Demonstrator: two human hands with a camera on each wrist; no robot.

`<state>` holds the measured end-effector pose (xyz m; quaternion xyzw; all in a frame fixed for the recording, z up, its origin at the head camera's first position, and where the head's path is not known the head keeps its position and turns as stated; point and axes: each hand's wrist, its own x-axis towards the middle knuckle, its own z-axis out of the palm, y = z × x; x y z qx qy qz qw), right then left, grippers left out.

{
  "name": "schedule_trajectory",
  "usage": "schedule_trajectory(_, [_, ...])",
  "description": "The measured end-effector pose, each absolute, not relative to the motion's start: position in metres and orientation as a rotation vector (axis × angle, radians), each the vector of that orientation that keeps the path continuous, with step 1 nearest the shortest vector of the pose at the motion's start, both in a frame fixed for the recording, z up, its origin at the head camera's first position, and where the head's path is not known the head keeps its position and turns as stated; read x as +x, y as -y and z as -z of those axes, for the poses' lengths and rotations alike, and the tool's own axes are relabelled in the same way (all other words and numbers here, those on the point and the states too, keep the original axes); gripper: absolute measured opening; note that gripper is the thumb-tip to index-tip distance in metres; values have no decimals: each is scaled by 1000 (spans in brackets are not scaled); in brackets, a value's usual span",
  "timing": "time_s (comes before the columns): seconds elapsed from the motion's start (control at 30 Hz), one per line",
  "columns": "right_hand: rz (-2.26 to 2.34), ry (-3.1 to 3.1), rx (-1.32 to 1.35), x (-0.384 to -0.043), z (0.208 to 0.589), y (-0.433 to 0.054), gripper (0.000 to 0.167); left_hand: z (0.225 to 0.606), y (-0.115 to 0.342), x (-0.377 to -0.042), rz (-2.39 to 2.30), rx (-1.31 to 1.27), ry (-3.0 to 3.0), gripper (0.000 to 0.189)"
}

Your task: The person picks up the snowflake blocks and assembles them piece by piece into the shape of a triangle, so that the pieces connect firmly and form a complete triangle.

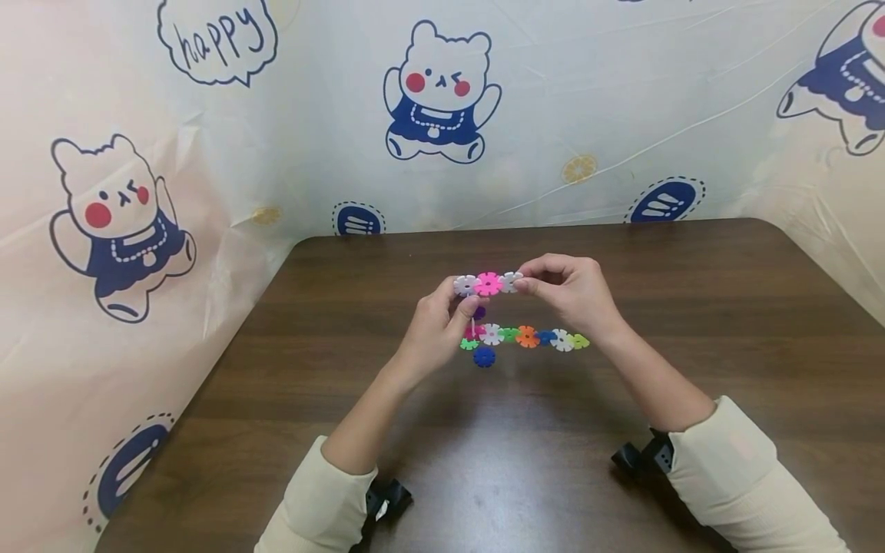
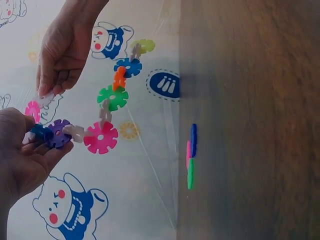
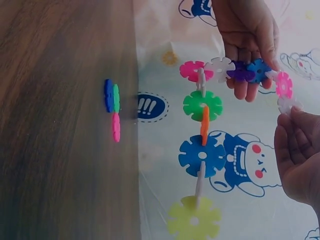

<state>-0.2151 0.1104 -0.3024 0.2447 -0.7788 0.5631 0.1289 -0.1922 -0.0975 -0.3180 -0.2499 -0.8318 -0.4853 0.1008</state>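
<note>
A chain of slotted plastic snowflake discs hangs above the table between both hands. My left hand grips it near the upper bend, where a blue disc and a purple disc lie across the fingers. Between thumb and fingertips, my right hand pinches the white end disc, which joins a bright pink disc. From the left hand the chain continues through a pink disc, a green disc, an orange disc and others to a yellow-green disc.
Three loose discs lie on the brown table under the chain: a blue disc, a green disc and a pink disc. A cartoon-printed curtain rises behind the table and at its sides.
</note>
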Motion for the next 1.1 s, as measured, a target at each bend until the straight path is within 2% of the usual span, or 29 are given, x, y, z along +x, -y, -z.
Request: schedule_trajectory(1.1, [-1512, 2359, 736, -217, 299, -109, 13, 318, 99, -196, 1506, -760, 2554, 17])
